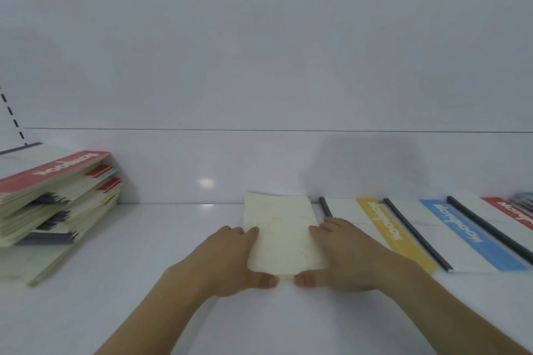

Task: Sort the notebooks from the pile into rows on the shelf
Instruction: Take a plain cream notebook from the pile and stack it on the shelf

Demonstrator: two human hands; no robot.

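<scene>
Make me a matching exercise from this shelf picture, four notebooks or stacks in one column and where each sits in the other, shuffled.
Things:
1. cream notebook
2. yellow-striped notebook
3. blue-striped notebook
4. pile of notebooks

Places:
A. far left of the shelf
B. between the left hand and the right hand
C. just right of the right hand
D. right of the yellow stripe

Pairs: 1-B, 2-C, 3-D, 4-A

You have one cream notebook [281,235] under your two hands, left [230,256] and right [343,253]. At three o'clock lie three notebooks: one yellow-striped [389,235], one blue-striped [467,235], one red-striped [510,210]. At nine o'clock sits one pile [54,199]; its notebooks overlap too much for you to count.
</scene>
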